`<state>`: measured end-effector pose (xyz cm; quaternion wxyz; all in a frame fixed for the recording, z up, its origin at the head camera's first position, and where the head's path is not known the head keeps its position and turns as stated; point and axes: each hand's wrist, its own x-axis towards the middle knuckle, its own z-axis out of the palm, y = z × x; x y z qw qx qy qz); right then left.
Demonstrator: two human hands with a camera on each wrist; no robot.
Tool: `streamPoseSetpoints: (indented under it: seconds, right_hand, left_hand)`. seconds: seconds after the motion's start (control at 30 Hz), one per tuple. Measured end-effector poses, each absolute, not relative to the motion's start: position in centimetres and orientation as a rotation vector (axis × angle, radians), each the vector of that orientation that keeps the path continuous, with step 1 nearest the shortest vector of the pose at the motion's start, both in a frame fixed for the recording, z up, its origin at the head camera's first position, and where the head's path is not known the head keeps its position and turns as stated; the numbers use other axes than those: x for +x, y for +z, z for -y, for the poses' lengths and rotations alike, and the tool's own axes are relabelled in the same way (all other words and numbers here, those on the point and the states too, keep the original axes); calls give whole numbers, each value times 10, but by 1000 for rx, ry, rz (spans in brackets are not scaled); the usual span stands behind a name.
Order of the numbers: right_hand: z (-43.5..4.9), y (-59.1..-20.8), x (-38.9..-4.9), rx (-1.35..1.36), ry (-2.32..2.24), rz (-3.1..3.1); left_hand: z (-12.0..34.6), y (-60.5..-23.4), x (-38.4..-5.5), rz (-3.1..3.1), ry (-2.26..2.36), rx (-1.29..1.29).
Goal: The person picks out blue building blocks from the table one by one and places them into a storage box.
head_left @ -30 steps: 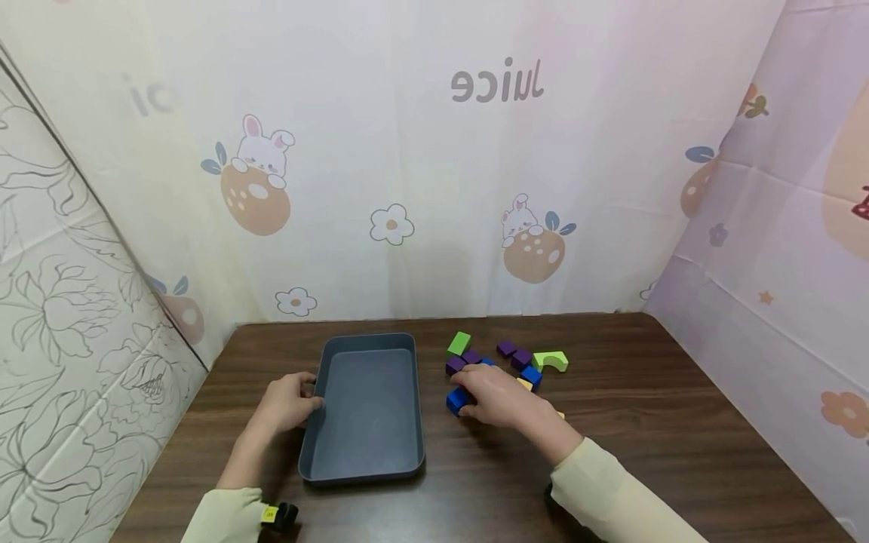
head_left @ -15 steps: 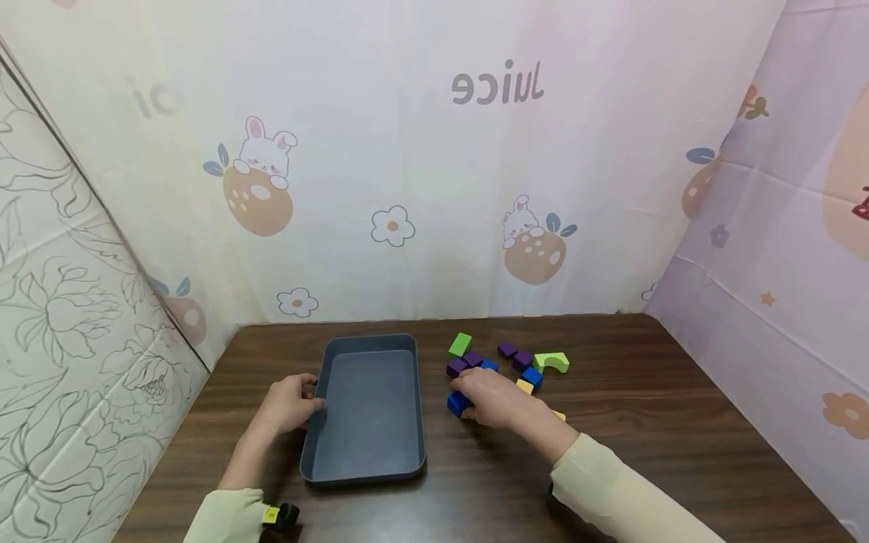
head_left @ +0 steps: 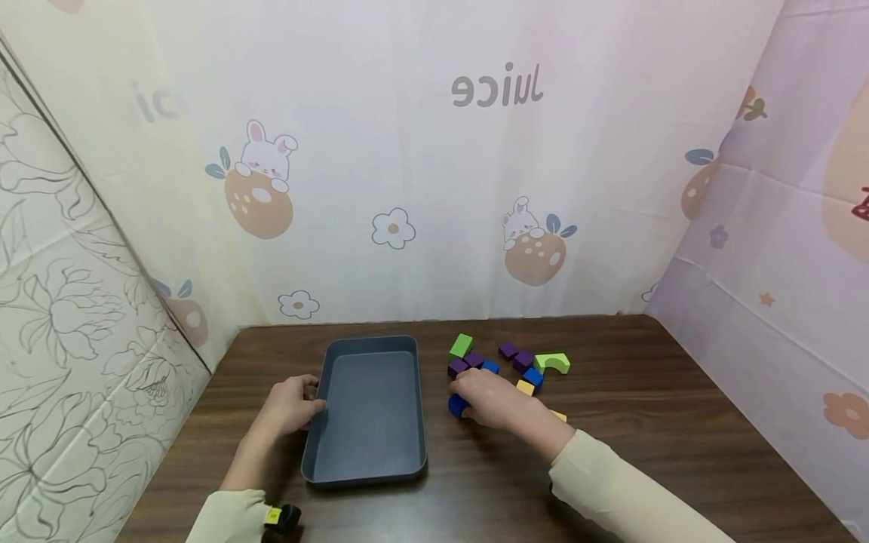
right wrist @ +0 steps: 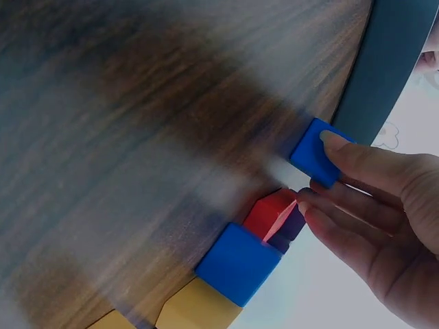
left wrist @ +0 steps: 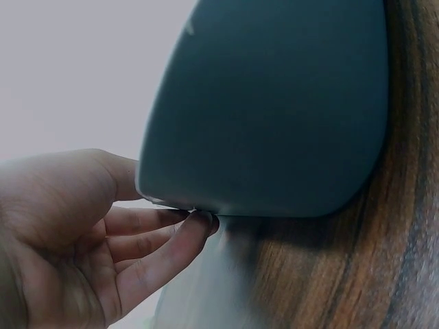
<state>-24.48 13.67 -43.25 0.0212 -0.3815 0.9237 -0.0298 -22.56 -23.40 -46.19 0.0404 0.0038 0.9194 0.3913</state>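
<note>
A dark grey rectangular tray (head_left: pixel 370 411) lies left of the table's middle, with nothing in it. My left hand (head_left: pixel 287 406) grips its left edge, thumb at the rim and fingers against the outer wall. To the tray's right, my right hand (head_left: pixel 494 397) pinches a blue block (head_left: pixel 458 407) at the near left of a loose group. The right wrist view shows the thumb on one face of this blue block (right wrist: pixel 314 152), with fingers behind it. Close to those fingertips are a red block (right wrist: pixel 269 214) and another blue block (right wrist: pixel 239 264).
Around the right hand lie purple blocks (head_left: pixel 523 361), a green block (head_left: pixel 461 346), a light green arch block (head_left: pixel 553 363), a blue block (head_left: pixel 532 378) and yellow blocks (head_left: pixel 526 388). Patterned curtains (head_left: pixel 434 158) enclose the wooden table (head_left: pixel 652 407) at the back and sides.
The right hand has shifted slightly over the pinched blue block, which shows less of itself and looks a little turned. The left hand and tray stay in place.
</note>
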Motion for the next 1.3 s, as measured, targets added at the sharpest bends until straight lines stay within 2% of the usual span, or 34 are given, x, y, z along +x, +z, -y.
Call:
streamPoseSetpoints:
  seconds: [1.3]
  right_hand:
    - [-136, -438, -245, -1193, -169, -2823]
  left_hand:
    - [235, -461, -225, -2815, 1187, 8]
